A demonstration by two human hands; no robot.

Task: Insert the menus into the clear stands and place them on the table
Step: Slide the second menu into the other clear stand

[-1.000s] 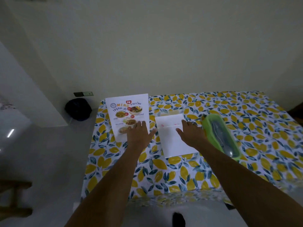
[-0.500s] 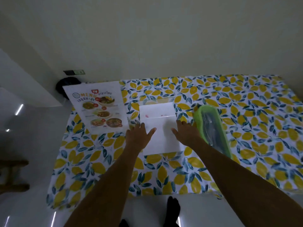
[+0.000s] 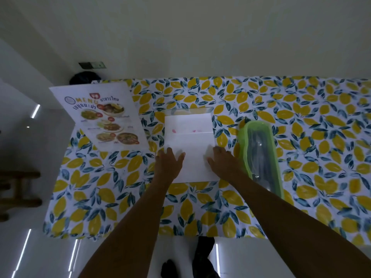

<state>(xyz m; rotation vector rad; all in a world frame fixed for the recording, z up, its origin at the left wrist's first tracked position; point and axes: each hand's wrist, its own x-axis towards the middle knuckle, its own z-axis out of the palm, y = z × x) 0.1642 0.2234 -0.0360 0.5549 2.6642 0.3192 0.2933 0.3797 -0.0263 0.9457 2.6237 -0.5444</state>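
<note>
**Two hands flat on a blank sheet**

Printed menu (image 3: 104, 119) lies at the table's (image 3: 200, 207) left edge. Left hand (image 3: 169, 162) and right hand (image 3: 222, 162), fingers spread, grasping nothing, press the white sheet (image 3: 189, 141) lying in the clear stand (image 3: 188, 111). Green container (image 3: 261, 155) sits right.

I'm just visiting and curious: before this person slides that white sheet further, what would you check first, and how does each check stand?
1. Both hands on the sheet: left hand and right hand rest at its edges, ok.
2. White sheet lies flat, ok.
3. Sheet already seated in the clear stand: cannot tell.
4. Printed menu fully on the table: not ok, it overhangs the left edge.
5. Green container clear of the sheet: ok.
</note>
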